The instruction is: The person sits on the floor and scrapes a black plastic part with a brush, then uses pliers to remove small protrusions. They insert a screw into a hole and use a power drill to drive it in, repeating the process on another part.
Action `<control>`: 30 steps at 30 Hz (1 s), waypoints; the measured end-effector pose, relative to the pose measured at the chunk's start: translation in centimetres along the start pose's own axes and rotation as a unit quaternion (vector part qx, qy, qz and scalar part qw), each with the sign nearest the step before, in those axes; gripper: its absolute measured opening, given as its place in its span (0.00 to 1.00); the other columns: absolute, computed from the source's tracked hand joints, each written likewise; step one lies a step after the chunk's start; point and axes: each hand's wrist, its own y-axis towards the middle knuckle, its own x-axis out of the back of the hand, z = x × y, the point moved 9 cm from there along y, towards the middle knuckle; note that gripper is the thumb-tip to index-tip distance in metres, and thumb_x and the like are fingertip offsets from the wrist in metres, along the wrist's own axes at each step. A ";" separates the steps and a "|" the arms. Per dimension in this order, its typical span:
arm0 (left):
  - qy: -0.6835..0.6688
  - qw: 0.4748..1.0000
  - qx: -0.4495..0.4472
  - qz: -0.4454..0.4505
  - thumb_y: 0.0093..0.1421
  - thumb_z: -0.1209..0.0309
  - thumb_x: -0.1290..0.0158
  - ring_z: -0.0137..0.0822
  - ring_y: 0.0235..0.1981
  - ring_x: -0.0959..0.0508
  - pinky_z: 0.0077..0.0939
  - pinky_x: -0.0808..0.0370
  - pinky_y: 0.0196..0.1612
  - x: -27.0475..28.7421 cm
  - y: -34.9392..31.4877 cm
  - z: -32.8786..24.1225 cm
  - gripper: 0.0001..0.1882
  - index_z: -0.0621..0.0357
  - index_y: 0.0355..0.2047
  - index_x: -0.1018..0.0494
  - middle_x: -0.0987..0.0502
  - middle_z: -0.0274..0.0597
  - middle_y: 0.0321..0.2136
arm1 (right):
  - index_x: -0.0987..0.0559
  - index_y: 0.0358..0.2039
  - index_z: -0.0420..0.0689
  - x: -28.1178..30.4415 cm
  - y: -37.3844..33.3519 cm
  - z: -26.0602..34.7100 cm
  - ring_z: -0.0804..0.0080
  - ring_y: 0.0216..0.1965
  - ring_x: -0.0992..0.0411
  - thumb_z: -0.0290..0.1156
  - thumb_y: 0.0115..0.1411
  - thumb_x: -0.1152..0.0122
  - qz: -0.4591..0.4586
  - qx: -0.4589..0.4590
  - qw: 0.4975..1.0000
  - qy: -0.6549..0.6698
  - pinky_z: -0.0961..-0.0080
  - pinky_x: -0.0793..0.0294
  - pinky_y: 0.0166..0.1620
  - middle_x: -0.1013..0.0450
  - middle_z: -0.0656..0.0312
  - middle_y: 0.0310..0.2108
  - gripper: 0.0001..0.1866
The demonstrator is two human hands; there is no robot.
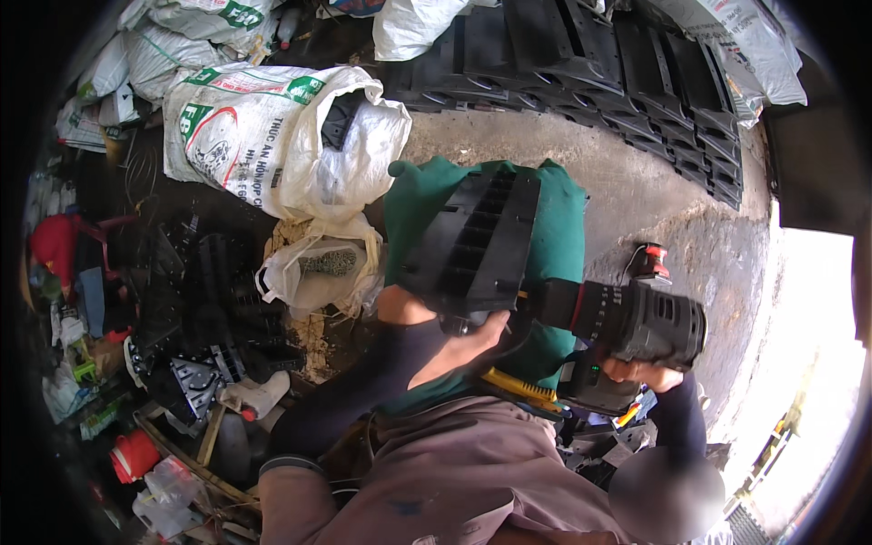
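My right hand (647, 372) is wrapped round the grip of a black cordless drill (668, 324), whose battery end shows a small green light. The drill lies level and its nose points left at the near right edge of a black slotted part (481, 232). Whether the bit touches that part I cannot tell. My left hand (468, 345) grips the part's near edge, some fingers hidden beneath it. The part rests tilted on a green cloth cover (563, 213) in front of me. Close to my body lies a yellow-edged tool (520, 387), partly hidden.
A large white woven sack (236, 136) lies open at the upper left, with a smaller white bag (318, 272) below it. Rows of stacked black parts (554, 54) stand at the back. A red and black device (650, 262) sits on the concrete floor. Clutter covers the left side.
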 end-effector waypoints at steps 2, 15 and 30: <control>-0.101 0.992 0.081 -0.004 0.45 0.66 0.35 0.40 0.25 0.18 0.30 0.22 0.28 -0.3 -0.1 1.7 0.15 0.56 0.33 0.21 0.18 0.39 0.26 | 0.27 0.48 0.45 1.0 0.3 -0.2 0.70 0.37 0.26 0.35 0.53 0.39 -0.018 0.024 0.988 -0.148 0.75 0.25 0.40 0.26 0.60 0.42 0.21; -0.108 0.984 0.117 0.075 0.47 0.73 0.38 0.30 0.35 0.19 0.25 0.22 0.35 -1.2 0.2 3.1 0.18 0.59 0.41 0.25 0.20 0.38 0.36 | 0.30 0.53 0.49 1.7 0.5 -6.6 0.68 0.47 0.29 0.43 0.58 0.46 0.032 -0.110 0.973 0.200 0.69 0.26 0.46 0.30 0.62 0.47 0.23; -0.059 0.987 0.109 0.105 0.46 0.70 0.35 0.32 0.37 0.20 0.28 0.25 0.43 -1.5 0.1 2.6 0.24 0.59 0.45 0.27 0.21 0.37 0.38 | 0.26 0.48 0.47 1.1 1.5 -7.6 0.70 0.41 0.26 0.41 0.56 0.43 0.008 -0.126 0.967 0.221 0.70 0.25 0.44 0.26 0.60 0.42 0.20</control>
